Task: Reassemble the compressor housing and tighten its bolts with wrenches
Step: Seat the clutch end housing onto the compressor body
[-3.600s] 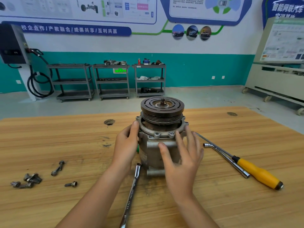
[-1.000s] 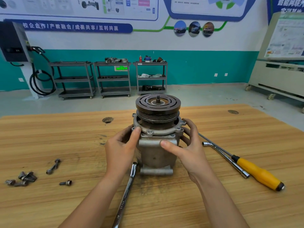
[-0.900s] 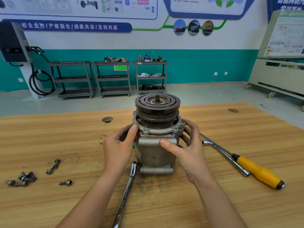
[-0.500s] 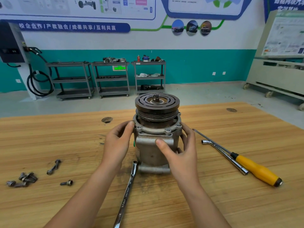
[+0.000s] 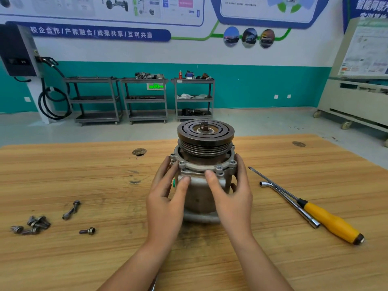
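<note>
The grey compressor housing (image 5: 199,196) stands upright in the middle of the wooden table (image 5: 84,175), with its dark grooved pulley (image 5: 205,133) on top. My left hand (image 5: 165,198) holds the housing's left side, fingers up at the bolt flange (image 5: 197,168) and thumb on the front. My right hand (image 5: 233,196) holds the right side, thumb just under the flange. Loose bolts (image 5: 31,224) lie at the table's left, with one long bolt (image 5: 71,210) and one short bolt (image 5: 88,231) apart from the pile. The ratchet wrench is almost wholly hidden under my left forearm.
An L-shaped socket wrench (image 5: 287,203) and a yellow-handled screwdriver (image 5: 329,221) lie side by side to the right of the compressor. The table has a round hole (image 5: 139,152) behind it. Tool carts (image 5: 144,99) stand by the far wall.
Both hands have shifted round the housing toward its front, the thumbs now close together under the flange. The housing has turned a little. My left forearm now covers the ratchet wrench.
</note>
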{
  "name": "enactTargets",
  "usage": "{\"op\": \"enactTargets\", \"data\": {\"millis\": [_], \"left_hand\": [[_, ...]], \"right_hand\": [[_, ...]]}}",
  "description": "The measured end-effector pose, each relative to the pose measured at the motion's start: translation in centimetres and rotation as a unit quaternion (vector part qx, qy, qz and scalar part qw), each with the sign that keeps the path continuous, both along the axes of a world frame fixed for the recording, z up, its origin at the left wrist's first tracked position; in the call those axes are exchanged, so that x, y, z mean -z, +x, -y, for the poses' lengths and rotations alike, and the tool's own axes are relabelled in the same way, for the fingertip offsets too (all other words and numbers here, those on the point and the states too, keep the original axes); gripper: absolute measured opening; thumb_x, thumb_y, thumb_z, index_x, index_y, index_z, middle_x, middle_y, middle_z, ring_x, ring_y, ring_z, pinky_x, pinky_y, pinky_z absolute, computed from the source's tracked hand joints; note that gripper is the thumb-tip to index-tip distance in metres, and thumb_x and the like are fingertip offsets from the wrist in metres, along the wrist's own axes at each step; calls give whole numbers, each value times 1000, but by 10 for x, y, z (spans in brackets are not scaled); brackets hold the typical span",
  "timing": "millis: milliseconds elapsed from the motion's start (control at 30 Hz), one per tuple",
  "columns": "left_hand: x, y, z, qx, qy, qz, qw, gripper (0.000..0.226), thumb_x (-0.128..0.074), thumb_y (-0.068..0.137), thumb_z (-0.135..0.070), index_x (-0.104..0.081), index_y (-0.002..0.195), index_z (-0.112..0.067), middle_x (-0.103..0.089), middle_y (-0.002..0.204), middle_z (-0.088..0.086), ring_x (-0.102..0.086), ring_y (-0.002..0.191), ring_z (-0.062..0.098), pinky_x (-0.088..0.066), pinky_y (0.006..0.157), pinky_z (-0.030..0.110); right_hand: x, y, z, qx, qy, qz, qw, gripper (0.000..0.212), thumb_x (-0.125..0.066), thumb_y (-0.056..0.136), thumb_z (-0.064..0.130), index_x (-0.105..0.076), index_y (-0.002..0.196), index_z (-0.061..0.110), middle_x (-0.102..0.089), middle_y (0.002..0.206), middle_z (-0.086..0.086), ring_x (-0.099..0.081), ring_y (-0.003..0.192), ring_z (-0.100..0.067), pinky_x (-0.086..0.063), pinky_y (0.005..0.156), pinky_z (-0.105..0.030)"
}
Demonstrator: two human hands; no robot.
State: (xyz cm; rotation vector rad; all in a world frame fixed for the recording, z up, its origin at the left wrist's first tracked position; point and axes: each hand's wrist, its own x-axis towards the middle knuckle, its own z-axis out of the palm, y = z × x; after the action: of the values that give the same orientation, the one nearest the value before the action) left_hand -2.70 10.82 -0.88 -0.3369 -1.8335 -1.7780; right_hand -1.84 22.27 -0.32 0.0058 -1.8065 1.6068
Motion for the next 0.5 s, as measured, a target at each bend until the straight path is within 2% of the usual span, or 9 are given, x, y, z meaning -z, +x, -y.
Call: {"op": "enactTargets", "data": {"millis": [67, 167, 267, 333, 500], "left_hand": [[-1, 0, -3, 3, 21, 5, 1000, 41, -63, 84, -13, -53, 106, -46, -42, 131, -29, -38, 120, -19, -38, 101, 16], [-4, -1, -8, 34, 69, 20, 997, 43, -62, 85, -11, -52, 106, -46, -41, 135, -25, -37, 123, -16, -36, 98, 6], [-7, -2, -12, 33, 84, 18, 996, 39, -60, 87, -11, -56, 104, -46, -42, 133, -28, -37, 119, -21, -36, 91, 1], [-5, -3, -15, 27, 107, 19, 994, 36, -60, 88, -12, -58, 102, -46, -44, 128, -33, -39, 115, -23, -37, 87, 0], [-3, -4, -20, 17, 137, 14, 990, 36, -58, 89, -8, -61, 103, -41, -45, 126, -31, -41, 111, -24, -38, 85, -1]], "right_hand": [[1, -4, 3, 21, 6, -3, 1000, 70, -71, 76, 36, -41, 138, 29, -50, 136, 15, -42, 127, 1, -33, 106, -18], [3, -5, 6, 41, -3, 8, 999, 78, -66, 74, 47, -38, 142, 22, -48, 136, 13, -41, 126, 1, -30, 103, -13], [3, -5, 8, 65, 1, 0, 998, 57, -67, 82, 42, -45, 132, 26, -55, 118, 21, -48, 110, 5, -32, 89, -1], [4, -5, 11, 77, 0, 1, 997, 57, -62, 81, 45, -47, 132, 23, -56, 115, 19, -51, 109, 1, -33, 86, -1], [5, -7, 18, 97, 14, 7, 995, 69, -50, 80, 48, -40, 140, 15, -53, 133, 5, -46, 124, -9, -32, 96, -14]]}}
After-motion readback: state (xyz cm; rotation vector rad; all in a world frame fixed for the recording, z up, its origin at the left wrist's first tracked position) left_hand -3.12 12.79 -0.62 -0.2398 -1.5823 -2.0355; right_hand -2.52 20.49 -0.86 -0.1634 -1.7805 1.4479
